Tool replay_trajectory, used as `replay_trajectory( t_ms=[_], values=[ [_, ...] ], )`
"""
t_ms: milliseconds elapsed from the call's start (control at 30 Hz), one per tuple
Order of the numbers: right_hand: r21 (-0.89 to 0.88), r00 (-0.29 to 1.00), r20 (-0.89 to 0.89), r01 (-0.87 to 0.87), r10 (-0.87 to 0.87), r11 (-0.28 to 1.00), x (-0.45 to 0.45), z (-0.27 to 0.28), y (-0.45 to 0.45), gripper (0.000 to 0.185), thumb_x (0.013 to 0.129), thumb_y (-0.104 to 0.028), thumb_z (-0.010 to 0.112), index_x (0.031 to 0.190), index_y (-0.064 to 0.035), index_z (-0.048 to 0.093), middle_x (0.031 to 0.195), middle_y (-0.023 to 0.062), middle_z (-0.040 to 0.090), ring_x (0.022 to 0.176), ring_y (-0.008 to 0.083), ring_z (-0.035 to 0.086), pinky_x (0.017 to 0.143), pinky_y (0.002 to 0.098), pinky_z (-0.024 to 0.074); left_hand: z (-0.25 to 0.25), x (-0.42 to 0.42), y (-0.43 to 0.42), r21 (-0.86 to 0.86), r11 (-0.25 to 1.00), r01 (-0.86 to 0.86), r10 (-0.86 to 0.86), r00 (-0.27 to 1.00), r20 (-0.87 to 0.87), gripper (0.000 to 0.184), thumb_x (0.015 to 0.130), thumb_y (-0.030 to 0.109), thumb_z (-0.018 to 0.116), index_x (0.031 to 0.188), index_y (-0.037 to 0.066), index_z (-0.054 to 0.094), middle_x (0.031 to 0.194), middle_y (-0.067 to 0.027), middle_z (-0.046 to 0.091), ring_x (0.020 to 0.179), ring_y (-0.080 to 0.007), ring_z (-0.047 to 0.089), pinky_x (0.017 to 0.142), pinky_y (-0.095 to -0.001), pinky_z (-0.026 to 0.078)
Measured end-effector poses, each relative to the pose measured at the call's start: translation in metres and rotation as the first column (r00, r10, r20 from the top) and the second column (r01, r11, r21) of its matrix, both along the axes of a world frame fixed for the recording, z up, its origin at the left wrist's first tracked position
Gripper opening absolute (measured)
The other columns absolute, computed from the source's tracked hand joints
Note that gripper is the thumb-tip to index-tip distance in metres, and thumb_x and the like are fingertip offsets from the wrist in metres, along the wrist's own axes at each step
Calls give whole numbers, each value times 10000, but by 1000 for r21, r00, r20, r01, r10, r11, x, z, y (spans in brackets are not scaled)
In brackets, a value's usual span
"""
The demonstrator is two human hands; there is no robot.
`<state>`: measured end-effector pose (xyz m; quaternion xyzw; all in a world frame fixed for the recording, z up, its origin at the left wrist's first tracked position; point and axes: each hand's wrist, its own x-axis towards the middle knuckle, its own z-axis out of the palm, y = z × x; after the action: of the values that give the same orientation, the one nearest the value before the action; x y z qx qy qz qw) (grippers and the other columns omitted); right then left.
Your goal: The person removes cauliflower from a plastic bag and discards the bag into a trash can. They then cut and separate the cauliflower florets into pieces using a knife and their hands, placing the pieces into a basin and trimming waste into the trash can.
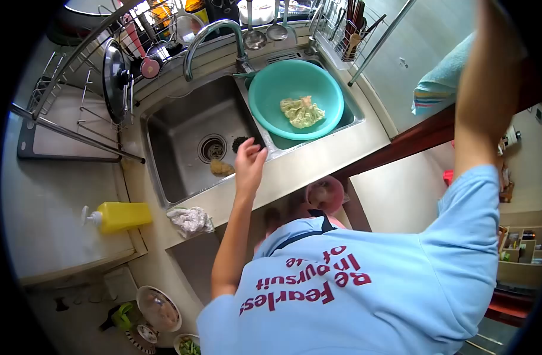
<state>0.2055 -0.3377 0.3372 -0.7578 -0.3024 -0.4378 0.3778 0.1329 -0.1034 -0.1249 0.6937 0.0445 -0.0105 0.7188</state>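
The left hand [251, 164], loose, seemingly empty, hovers by the sink [179, 133], perhaps between actions; gripping would need closing; right hand unseen.

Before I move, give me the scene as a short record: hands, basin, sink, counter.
Left hand: over the sink's front edge, fingers loosely bent, nothing visible in its grip
Right hand: out of view; the raised arm leaves the picture at the top
Teal basin: beside the open sink bowl, with a pale leafy clump inside
Sink bowl: dark scrubber and tan lump near the drain
Counter: crumpled cloth; yellow pump bottle farther left
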Motion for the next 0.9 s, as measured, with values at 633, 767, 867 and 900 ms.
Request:
replay_trajectory(
  t_ms=[633, 767, 867, 900],
  values=[
    [765, 377, -621, 484, 687, 426, -132, -317, -168, 349, 784, -84, 551, 1103, 27, 468, 813, 119, 564, 427, 116, 491, 309, 202, 412, -207, 227, -187, -261, 919, -295, -81, 507, -858, 401, 716, 170, 784, 1055, 116, 577, 949, -64, 623, 853, -239, 604, 609, -476, 467],
    [758, 304, -546, 577, 780, 305, -117, -346, -159, 331, 785, -89, 566, 1098, -11, 496, 816, 54, 547, 532, 110, 521, 368, 232, 458, -194, 218, -200, -493, 774, -398, -104, 688, -719, 468, 766, 144, 745, 1171, 78, 522, 1112, -113, 587, 1005, -296, 599, 692, -593, 520],
    [788, 209, -494, 518, 844, 333, -97, -362, -156, 315, 774, -30, 555, 1085, -29, 503, 792, 15, 520, 556, 86, 508, 395, 242, 460, -151, 207, -189, -549, 812, -201, -175, 812, -556, 488, 773, 112, 719, 1168, -48, 481, 1141, -212, 563, 1002, -338, 610, 701, -535, 588],
    [813, 186, -448, 491, 874, 312, -91, -371, -158, 309, 771, -11, 547, 1076, -29, 502, 793, 14, 517, 557, 82, 508, 394, 238, 455, -134, 203, -180, -539, 817, -208, -165, 810, -562, 488, 773, 112, 719, 1168, -48, 481, 1141, -212, 563, 1002, -338, 610, 701, -535, 588]
  ],
)
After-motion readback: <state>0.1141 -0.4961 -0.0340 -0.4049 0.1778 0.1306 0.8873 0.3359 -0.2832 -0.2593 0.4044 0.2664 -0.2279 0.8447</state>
